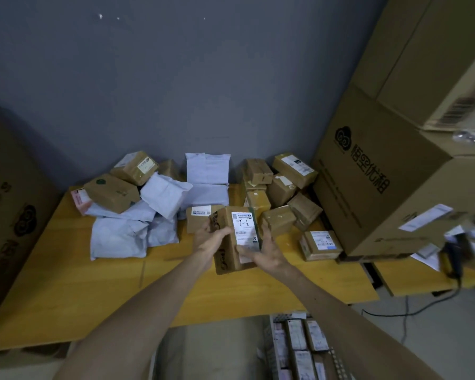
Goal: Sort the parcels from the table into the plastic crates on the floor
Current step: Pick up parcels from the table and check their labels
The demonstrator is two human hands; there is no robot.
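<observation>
While aloft, parcel [244, 231] above bare tabletop [93, 292].

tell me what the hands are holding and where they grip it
A labelled cardboard parcel: left hand grips its left side, right hand its right edge and lower corner.

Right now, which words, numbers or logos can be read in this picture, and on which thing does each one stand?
"悟空优租", sideways beside a cloud logo: large brown cardboard carton, right side.
"3-1" probably, handwritten, upside down: white label on the small brown cardboard box that the left hand and right hand grip.
Too small or blurred: other parcel labels, dark print on the held box's side, print on the left carton.
</observation>
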